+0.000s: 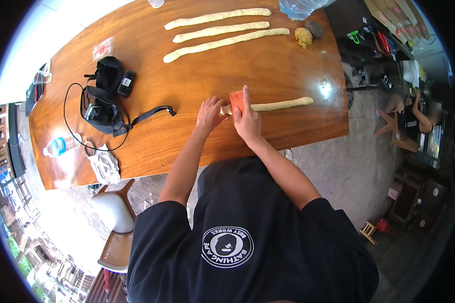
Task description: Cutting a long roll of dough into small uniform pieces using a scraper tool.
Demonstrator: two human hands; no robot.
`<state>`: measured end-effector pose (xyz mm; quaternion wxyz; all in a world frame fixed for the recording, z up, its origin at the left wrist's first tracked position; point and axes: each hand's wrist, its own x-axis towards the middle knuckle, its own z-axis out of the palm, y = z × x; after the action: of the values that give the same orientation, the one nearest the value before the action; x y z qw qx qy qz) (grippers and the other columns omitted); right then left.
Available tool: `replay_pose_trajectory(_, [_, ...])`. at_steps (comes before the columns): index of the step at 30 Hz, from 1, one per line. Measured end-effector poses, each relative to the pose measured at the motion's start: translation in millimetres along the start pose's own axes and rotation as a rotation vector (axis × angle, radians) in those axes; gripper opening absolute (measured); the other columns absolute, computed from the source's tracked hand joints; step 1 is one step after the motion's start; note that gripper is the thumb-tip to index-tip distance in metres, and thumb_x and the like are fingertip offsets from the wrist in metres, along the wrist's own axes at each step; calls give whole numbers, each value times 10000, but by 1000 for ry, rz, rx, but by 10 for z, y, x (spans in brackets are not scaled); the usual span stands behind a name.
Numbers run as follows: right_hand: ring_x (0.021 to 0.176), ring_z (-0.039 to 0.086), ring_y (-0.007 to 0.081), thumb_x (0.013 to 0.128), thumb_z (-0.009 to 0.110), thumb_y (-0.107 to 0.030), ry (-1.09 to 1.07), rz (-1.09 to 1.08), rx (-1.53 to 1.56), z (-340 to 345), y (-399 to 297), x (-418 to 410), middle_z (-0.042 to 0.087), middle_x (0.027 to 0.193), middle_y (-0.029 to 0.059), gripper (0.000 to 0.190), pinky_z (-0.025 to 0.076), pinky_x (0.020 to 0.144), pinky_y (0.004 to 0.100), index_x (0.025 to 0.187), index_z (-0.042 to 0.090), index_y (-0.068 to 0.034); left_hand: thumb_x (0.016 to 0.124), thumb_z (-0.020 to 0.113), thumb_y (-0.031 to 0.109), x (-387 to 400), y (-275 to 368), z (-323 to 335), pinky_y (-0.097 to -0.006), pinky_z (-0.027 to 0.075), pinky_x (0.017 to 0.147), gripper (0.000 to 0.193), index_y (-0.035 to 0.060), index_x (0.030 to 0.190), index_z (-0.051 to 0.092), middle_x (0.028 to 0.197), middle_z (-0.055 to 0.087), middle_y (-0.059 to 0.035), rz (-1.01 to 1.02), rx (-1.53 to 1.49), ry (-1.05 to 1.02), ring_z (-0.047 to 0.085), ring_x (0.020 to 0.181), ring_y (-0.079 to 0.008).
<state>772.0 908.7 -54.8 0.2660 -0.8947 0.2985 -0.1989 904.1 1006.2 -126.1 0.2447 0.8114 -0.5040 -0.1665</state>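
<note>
My right hand (248, 122) grips a flat orange-red scraper-like piece (236, 101), which stands across a pale dough rope (282, 105) near its left end. At that left end is my left hand (211, 113), its fingers bent and touching the dough; whether they pinch it is hard to tell. Farther back on the wooden table lie more dough ropes, a long one (227, 44), a middle one (222, 32) and a rear one (218, 17), roughly side by side. A yellowish lump (303, 36) sits beside a dark lump (316, 29) at the back right.
On the wooden table (155, 151), a black strapped bag (104, 113) with a cable, a small black device (126, 83), a plastic bottle (62, 146) and a crumpled white bag (105, 166) lie left. A large clear plastic container (301, 7) stands back right. Another person (415, 115) is at far right.
</note>
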Motion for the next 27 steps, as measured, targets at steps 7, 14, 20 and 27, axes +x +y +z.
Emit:
replay_pose_trajectory(7, [791,652,471,892,608,-128,-115,259,49,72,50,821,665,1057,273,818,538,691,503,1564,145,-179,717,816,222,21,127,178,-403,472,983,676,130,1329,543,1182,553,-108,45,-20,41,542,1130,-310])
replay_pose_trajectory(14, [1309,475,399,923,610,-137,155,249,379,-601,15,1213,385,1494,262,814,441,1022,421,1568,114,-127,754,808,225,193,-100,58,-404,519,896,418,142,1138,668,1086,621,-124,124,-21,-166,607,1051,-302])
replay_pose_trajectory(20, [1449,284,306,911,624,-79,211,280,426,-701,484,361,257,1571,224,812,309,1144,362,1553,130,-33,745,822,228,301,-386,-218,-395,548,729,331,74,1001,680,1010,636,-115,-295,-388,291,662,827,-294])
replay_pose_trajectory(27, [1361,427,304,905,633,-73,106,438,395,-736,552,-66,365,1527,204,822,384,1088,367,1563,140,-80,709,829,270,129,-365,-297,-401,503,851,437,92,1055,630,1021,617,-70,-207,-12,77,590,1028,-281])
